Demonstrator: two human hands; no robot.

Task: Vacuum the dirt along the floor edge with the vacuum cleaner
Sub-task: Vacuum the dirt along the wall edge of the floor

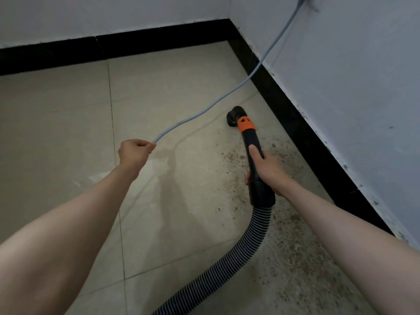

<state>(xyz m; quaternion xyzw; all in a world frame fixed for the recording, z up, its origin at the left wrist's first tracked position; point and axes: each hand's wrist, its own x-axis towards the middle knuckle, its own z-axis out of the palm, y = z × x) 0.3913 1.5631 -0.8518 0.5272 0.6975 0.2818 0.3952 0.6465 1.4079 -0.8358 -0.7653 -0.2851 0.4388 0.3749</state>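
- Vacuum cleaner: only its black wand (254, 155), orange collar (246, 126), nozzle (235, 115) and ribbed hose (238, 258) are in view; the body is out of frame.
- Landmark: the black skirting (302, 133) under the right-hand wall. The nozzle sits on the floor near it but apart from it, short of the room corner.
- Your right hand (266, 171) wraps the wand, thumb laid straight along its top, fingers curled beneath. This is the working grip, and the nearer hand to the dirt.
- Your left hand (134, 152) is a closed fist pinching the grey cord (227, 94), holding it lifted well away from the skirting; the cord runs up to the wall above it.
- Dirt (293, 253): brown specks lie in a band along the skirting, beside and behind your right hand, back toward you.
- Key relation: the wand's long axis runs roughly parallel to the skirting, with the nozzle ahead of most of the dirt. Judgement: the next pass needs the nozzle drawn back toward you and shifted closer to the skirting.
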